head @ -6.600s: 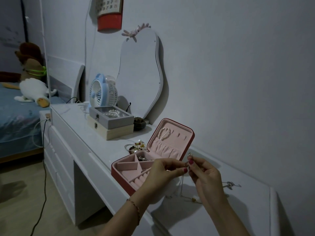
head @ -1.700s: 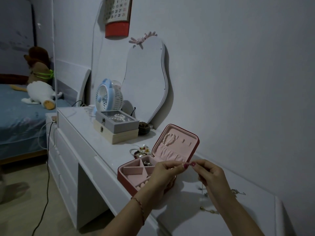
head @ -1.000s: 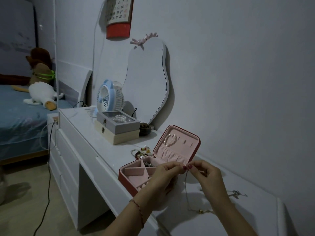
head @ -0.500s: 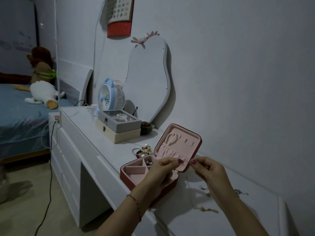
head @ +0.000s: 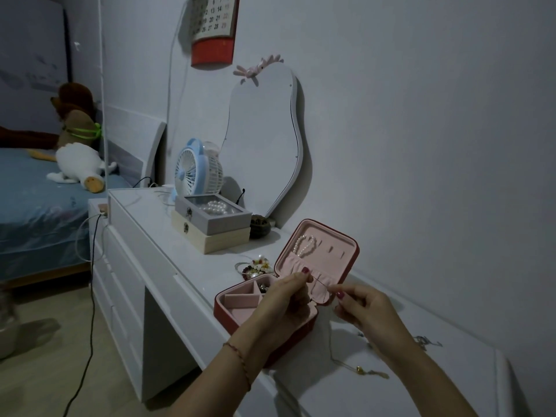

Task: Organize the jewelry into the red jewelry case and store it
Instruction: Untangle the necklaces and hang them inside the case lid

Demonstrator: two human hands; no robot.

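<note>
The red jewelry case (head: 228, 316) lies open on the white dresser (head: 168, 236), its pink lid upright with a pearl bracelet (head: 304, 245) hung inside. My left hand (head: 285, 302) and my right hand (head: 365, 311) each pinch an end of a thin chain necklace (head: 322, 285), stretched between them in front of the lid's pink pocket. The rest of the chain hangs down to the dresser top, where a small gold pendant (head: 359, 369) lies. The left hand covers part of the case's compartments.
A pile of beaded jewelry (head: 255, 266) lies behind the case. Further back stand two stacked boxes (head: 210, 227) holding pearls, a blue fan (head: 195, 170) and a wavy mirror (head: 264, 139). A silver piece (head: 427, 341) lies at the right. A bed is at the left.
Both hands stayed in front of the open lid, still pinching the chain. They have drawn slightly apart, so the chain now runs taut between them.
</note>
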